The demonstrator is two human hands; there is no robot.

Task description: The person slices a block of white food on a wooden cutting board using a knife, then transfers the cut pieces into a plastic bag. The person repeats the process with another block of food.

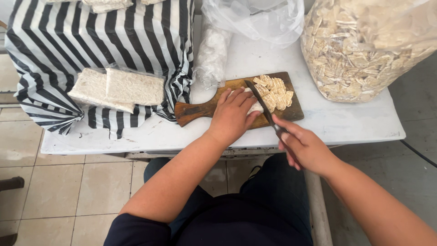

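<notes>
1. Pale floor tiles [59,187] spread under a white-topped desk [346,120], where a seated person is at work.
2. On the desk lies a brown wooden cutting board with a handle [195,110], its handle end pointing away from the right hand.
3. The left hand [232,116] presses down on a pale whitish block of tempeh [256,107] on the board, its grip curled over the block's end, fingertips close beside the blade.
4. The right hand [306,148] has its grip clenched around the handle of a dark long-bladed knife [260,101], whose blade runs across the board from that grip and meets the block just past the left fingertips.
5. Beyond the blade, on the far side from the left grip, a heap of thin cream-coloured slices [274,91] sits on the board.
6. Farther out past the right grip stands a big clear plastic bag full of the same slices [364,50].
7. Off past the left grip, flat white wrapped slabs [119,89] rest on a black-and-white striped plastic bag [91,41].
8. A crumpled clear plastic bag [255,20] lies behind the board.
</notes>
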